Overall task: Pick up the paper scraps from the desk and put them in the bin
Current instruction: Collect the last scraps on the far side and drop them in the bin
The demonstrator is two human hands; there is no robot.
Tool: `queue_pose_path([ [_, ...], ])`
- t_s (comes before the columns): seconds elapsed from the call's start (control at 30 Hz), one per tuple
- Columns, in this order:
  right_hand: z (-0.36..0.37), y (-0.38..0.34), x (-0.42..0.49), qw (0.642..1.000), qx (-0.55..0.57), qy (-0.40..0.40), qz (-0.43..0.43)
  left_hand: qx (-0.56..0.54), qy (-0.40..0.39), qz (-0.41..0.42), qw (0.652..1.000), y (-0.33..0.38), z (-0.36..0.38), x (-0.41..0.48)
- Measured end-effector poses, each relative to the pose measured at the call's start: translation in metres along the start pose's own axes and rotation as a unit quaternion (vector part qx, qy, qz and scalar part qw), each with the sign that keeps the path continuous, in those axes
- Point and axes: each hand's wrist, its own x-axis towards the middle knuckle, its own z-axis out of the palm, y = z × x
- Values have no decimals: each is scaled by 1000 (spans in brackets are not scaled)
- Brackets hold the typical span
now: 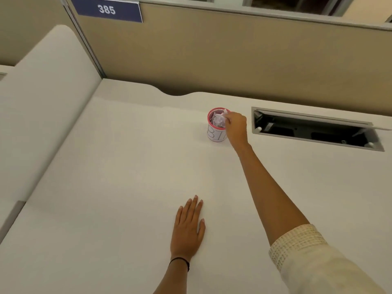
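A small round bin [214, 134] with a pink rim and a white paper label stands on the white desk [127, 177], towards the back. Crumpled paper scraps [218, 120] fill its top. My right hand [236, 128] reaches over the bin's right rim and pinches a paper scrap [225, 112] just above the opening. My left hand [188, 228] lies flat on the desk near the front, fingers straight, holding nothing. No loose scraps show on the desk surface.
An open cable hatch [316, 129] is cut into the desk right of the bin. A tan partition [212, 60] with a blue "385" sign [107, 9] rises behind. A white padded panel [42, 102] borders the desk's left side.
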Motion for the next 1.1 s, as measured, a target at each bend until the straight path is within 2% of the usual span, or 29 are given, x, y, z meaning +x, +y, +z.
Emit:
queue_pose_path([
  [0.07,10,0,4,982,-156,-105,-15,2,-2,-4,1000,0,0,0],
  [0.17,22,-1,0,933,-319,-157,-56,4,-4,-7,1000,0,1,0],
  [0.23,31,-3,-3,923,-339,-173,-52,3,-7,-8,1000,1,0,0],
  [0.37,34,-8,9,926,-301,-225,14,-5,-12,-10,1000,1,0,0],
  [0.57,26,-14,30,879,-340,-332,46,-10,-16,-9,1000,1,-1,0],
  [0.63,21,-9,34,883,-345,-317,9,-8,-15,-8,1000,1,-1,0],
  [0.67,18,-4,34,901,-322,-290,-24,-8,-13,-8,1000,1,-2,0],
  [0.77,-3,7,18,956,-202,-198,-73,-10,-7,-1,1000,3,-5,0],
  [0.9,-40,18,-25,980,-99,-79,-151,-2,-5,2,1000,5,-8,-1],
  [1.1,-94,68,-127,996,6,2,-86,13,0,7,1000,5,-7,-3],
])
